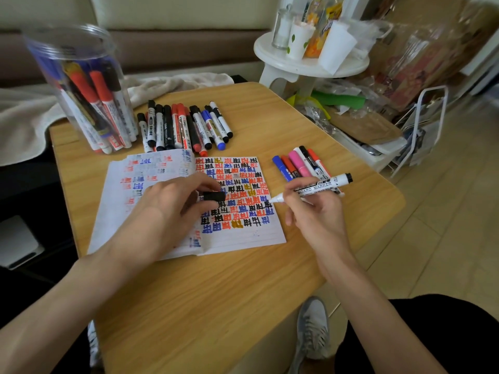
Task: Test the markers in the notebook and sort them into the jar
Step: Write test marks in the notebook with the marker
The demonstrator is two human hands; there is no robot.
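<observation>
Marker in right hand, tip leftward

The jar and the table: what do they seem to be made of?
The jar looks like clear, glossy plastic: the markers inside show through its wall; glass cannot be excluded. The table looks like wood or wood-pattern laminate, smooth and matt: pale grain lines run along its top.

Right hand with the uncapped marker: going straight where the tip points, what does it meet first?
Probably the notebook, its right page just ahead of the marker tip; then the left hand holding the cap. Depth unclear.
</observation>
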